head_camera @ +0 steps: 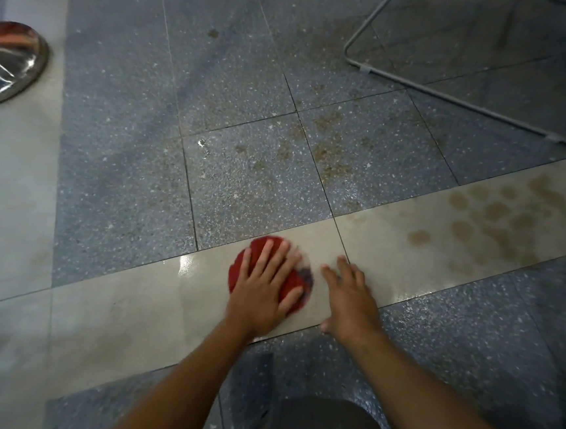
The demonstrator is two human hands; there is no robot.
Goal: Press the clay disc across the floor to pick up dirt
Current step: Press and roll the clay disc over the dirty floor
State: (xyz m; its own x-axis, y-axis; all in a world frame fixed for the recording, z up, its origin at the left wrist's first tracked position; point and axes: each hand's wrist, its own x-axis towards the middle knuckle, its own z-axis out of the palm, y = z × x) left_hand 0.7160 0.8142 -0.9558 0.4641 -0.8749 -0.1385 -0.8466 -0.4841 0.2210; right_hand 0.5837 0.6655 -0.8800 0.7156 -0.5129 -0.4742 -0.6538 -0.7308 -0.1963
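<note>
— Hands on tile: where is the clay disc (271,270)?
— On the beige floor (130,296) strip, under the left hand (265,289), fingers spread flat, pressing. Right hand (349,297) rests released just beside it.

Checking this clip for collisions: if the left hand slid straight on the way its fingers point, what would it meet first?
The left hand, flat on the clay disc, points up and slightly right. Ahead lies only bare speckled tile, then brownish dirt patches. The metal frame sits much farther off, to the right; depth is unclear.
</note>
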